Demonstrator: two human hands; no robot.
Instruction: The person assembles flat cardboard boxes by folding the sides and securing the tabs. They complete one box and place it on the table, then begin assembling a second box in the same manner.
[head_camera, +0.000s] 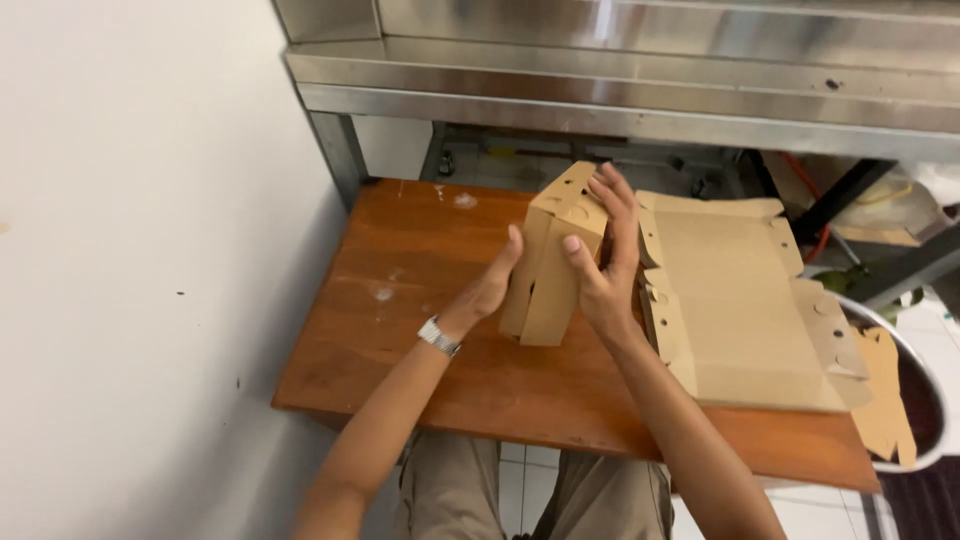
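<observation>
A brown cardboard box (548, 270) stands half folded on a reddish wooden table (420, 270). My right hand (607, 250) presses its right side, thumb on the front panel and fingers reaching up to the top flap. My left hand (490, 285), with a metal watch at the wrist, lies flat against the box's left side. To the right of the box, a flat unfolded cardboard blank (740, 310) with punched holes and tabs lies on the table, partly behind my right hand.
A white wall runs along the left. A steel shelf (620, 80) overhangs the table's far edge. A round metal bowl (905, 400) with cardboard scraps sits at the right. My knees show below the table's near edge.
</observation>
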